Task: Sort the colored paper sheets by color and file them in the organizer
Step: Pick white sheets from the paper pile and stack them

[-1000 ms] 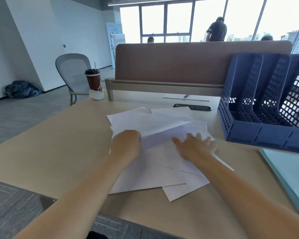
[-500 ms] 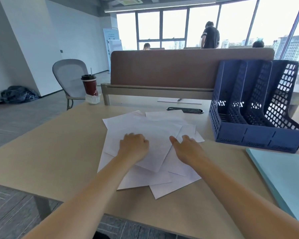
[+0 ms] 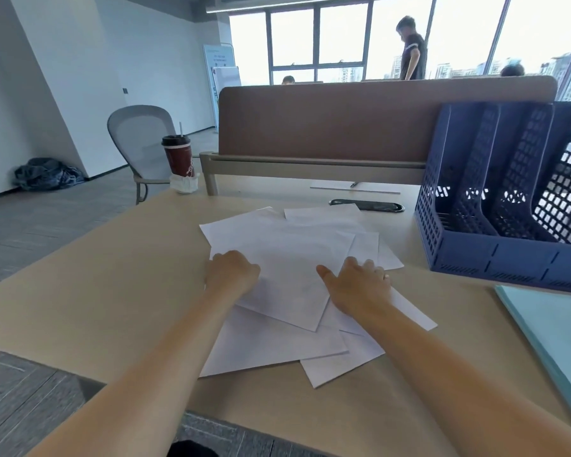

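- Work area: a loose pile of white sheets (image 3: 271, 344) lies fanned on the desk (image 3: 96, 291), directly in front of the person; the sheets are not squared to one another
- Top sheet (image 3: 294, 268): it lies skewed to the desk edge, with one corner pointing back toward the person; the wide-angle view makes its long axis hard to judge
- Left hand (image 3: 233, 270): knuckles up, fingers curled at the left edge of the top sheet; it cannot be told whether the fingertips pinch the paper or only rest against it
- Right hand (image 3: 360, 285): flat and palm down on the right side of the pile, fingers straight and spread; the thumb reaches onto the top sheet; nothing is gripped
- File organizer (image 3: 475, 255): dark blue and perforated, with several upright compartments; it stands on the desk ahead and to the right of the pile, near it but apart; no paper shows in the visible compartments
- Pale blue stack (image 3: 554, 328): it lies at the right edge of the desk, just in front of the organizer and well to the right of the right hand
- Controlling relation: the organizer and the blue stack both lie to the right, so the right hand is the nearer one for any transfer; the left hand is farther off and better placed to steady the pile
- Judged stage: the white sheets are being gathered and squared; filing has not yet begun
- Also present: a takeaway cup (image 3: 178, 156) at the far left corner and a partition (image 3: 343, 123) along the back of the desk
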